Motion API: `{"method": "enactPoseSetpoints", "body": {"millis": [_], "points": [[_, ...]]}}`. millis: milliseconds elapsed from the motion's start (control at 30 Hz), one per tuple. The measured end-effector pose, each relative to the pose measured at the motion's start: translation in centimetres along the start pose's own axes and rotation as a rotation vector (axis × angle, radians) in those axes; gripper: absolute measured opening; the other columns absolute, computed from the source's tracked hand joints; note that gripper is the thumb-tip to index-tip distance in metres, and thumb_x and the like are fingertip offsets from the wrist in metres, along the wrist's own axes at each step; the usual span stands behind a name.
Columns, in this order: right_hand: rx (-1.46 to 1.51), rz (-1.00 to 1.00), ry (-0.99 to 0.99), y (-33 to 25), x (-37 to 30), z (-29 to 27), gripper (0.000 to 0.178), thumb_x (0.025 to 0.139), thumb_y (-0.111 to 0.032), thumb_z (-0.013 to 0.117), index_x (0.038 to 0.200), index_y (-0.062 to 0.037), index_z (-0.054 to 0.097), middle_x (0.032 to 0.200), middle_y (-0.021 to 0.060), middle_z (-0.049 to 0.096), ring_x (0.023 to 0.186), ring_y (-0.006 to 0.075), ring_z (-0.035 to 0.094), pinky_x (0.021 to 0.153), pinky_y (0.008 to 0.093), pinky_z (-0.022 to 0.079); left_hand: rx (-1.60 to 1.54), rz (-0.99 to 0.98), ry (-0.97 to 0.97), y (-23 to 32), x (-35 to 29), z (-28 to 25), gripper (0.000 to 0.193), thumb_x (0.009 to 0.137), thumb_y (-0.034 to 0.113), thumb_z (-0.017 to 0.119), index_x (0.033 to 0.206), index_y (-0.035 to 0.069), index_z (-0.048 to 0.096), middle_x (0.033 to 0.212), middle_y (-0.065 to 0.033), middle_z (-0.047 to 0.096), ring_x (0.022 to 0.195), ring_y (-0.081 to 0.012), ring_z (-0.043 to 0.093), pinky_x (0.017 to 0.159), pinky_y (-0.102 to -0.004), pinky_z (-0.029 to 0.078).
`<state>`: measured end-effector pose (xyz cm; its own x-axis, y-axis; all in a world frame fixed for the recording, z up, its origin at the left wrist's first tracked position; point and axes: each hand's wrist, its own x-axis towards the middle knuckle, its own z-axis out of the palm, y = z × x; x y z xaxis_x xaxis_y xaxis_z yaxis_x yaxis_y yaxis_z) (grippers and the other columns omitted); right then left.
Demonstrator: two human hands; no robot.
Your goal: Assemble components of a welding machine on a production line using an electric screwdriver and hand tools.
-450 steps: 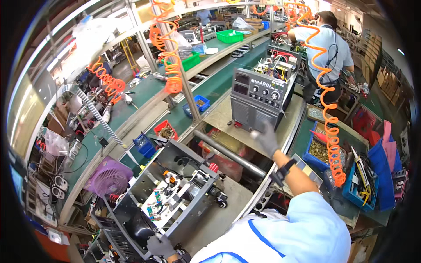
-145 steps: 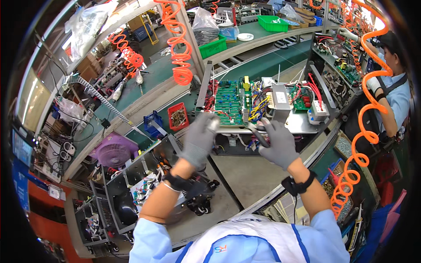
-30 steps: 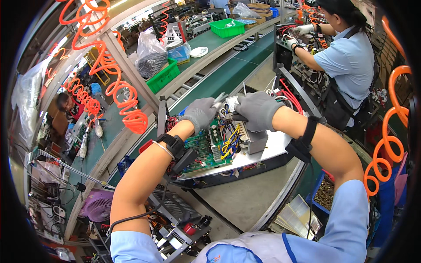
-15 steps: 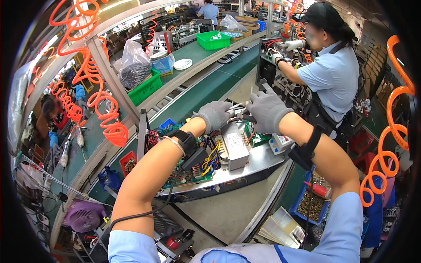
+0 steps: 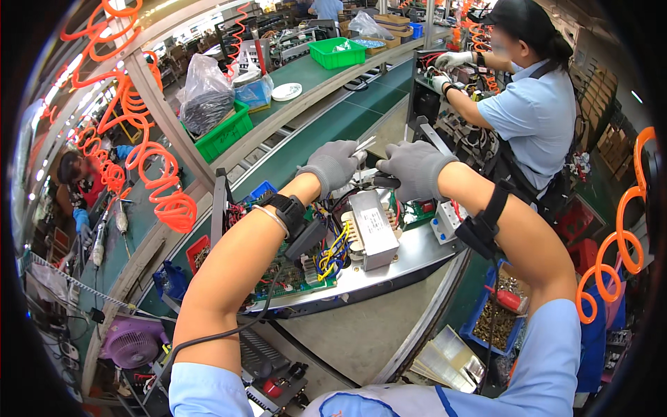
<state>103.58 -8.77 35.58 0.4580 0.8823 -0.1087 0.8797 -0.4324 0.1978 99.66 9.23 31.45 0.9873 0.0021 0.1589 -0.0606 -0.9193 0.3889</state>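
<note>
Just beyond the metal block (image 5: 375,235), white strips (image 5: 365,144) are pinched by the left hand (image 5: 332,167); what is held by the curled right hand (image 5: 417,168) cannot be told. The block looks mounted; the wiring (image 5: 337,256) seems unfinished.

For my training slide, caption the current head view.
Grey-gloved left hand and grey-gloved right hand close together over an open silver metal chassis, beyond a silver box-shaped component.

Before us, one open chassis (image 5: 410,256); on it, transformer (image 5: 379,241), circuit board (image 5: 297,279) left of this, terminal block (image 5: 445,222) right. Left of us, fan (image 5: 132,342); right, parts bin (image 5: 479,338). Behind the chassis, counter (image 5: 295,75) bearing crate (image 5: 337,61) and plate (image 5: 287,92).
</note>
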Motion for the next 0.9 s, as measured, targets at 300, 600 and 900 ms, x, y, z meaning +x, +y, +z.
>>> {"method": "enactPoseSetpoints", "body": {"millis": [300, 600, 900], "points": [[-0.005, -0.04, 0.069, -0.3, -1.3, 1.0, 0.04, 0.067, -0.019, 0.064, 0.104, -0.0064, 0.057, 0.095, 0.0137, 0.053, 0.089, 0.0299, 0.057, 0.074, 0.0389, 0.047, -0.016, -0.029, 0.049, 0.0, 0.1, 0.1, 0.03, 0.086, 0.029, 0.045, 0.084, 0.002, 0.057, 0.076, -0.021, 0.058, 0.076, -0.037, 0.056, 0.068, -0.043, 0.042], [-0.155, 0.2, 0.567, 4.3, -7.2, -3.5, 0.041, 0.064, -0.019, 0.067, 0.102, -0.0093, 0.056, 0.095, 0.0109, 0.053, 0.093, 0.0292, 0.054, 0.079, 0.0393, 0.044, -0.597, -0.017, -0.112, 1.9, 2.0, -0.3, 0.022, 0.09, 0.019, 0.045, 0.093, 0.003, 0.06, 0.065, -0.0006, 0.055, 0.056, -0.0086, 0.047, 0.052, -0.026, 0.038], [-0.317, 0.178, 0.027, 3.8, -6.4, -0.9, 0.035, 0.064, -0.024, 0.065, 0.095, -0.0084, 0.061, 0.097, 0.0124, 0.054, 0.094, 0.0265, 0.054, 0.078, 0.0365, 0.042, -0.034, -0.035, -0.142, 5.9, 3.7, 2.8, 0.065, 0.075, 0.045, 0.062, 0.123, 0.005, 0.046, 0.11, -0.0211, 0.057, 0.102, -0.0331, 0.055, 0.087, -0.0373, 0.043]]}}
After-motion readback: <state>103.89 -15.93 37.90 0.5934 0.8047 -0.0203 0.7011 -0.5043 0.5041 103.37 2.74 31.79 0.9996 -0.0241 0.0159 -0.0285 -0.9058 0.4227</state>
